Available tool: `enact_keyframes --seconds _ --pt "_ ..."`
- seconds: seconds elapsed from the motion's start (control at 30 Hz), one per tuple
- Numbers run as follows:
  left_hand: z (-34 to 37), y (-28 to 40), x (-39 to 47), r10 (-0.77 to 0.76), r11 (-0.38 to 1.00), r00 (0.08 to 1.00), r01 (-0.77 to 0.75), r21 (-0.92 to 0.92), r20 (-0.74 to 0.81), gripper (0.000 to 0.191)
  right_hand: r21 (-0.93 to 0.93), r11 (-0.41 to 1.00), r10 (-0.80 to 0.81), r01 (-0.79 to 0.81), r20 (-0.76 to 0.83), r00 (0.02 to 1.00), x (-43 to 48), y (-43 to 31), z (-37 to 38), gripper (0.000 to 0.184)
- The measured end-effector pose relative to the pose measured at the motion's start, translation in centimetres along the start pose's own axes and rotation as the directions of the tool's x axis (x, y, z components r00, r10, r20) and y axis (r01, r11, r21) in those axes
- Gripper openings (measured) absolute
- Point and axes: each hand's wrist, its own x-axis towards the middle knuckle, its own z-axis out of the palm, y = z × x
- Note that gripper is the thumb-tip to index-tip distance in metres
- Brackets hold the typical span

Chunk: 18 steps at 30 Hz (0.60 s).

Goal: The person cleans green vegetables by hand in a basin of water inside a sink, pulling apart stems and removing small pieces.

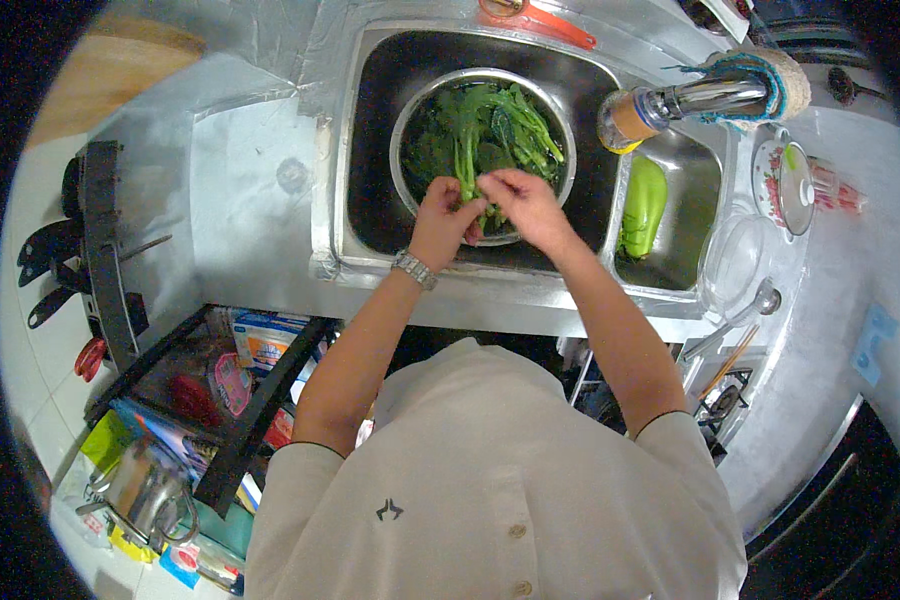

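A round metal basin stands in the larger sink bowl, with leafy green vegetables lying in it. Over the basin's near rim, my left hand grips the stem end of a green stalk between thumb and fingers, its leaves pointing away from me. Close beside it on the right is my right hand, fingers bent near the same stem and slightly blurred; whether it pinches anything is unclear. A light-green gourd-like vegetable lies in the smaller sink bowl to the right.
The faucet, with cloth around it, reaches over the sink divider. An orange-red handled tool lies behind the sink. A floral lidded pot, clear bowl and ladle stand right. Knives hang in a rack at left.
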Motion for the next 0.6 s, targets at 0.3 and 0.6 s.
enact_keyframes --seconds 0.3,0.6 --pt "0.2 -0.1 -0.1 -0.021 0.999 0.993 0.026 -0.04 0.116 0.024 -0.227 0.974 0.012 -0.001 0.05 0.999 -1.3 -3.8 -0.5 0.025" --pt "2.5 0.2 -0.1 0.169 0.982 0.986 -0.168 0.09 -0.009 0.013 -0.093 0.995 0.006 -0.037 -0.315 0.949 -1.9 -2.6 1.3 0.022"
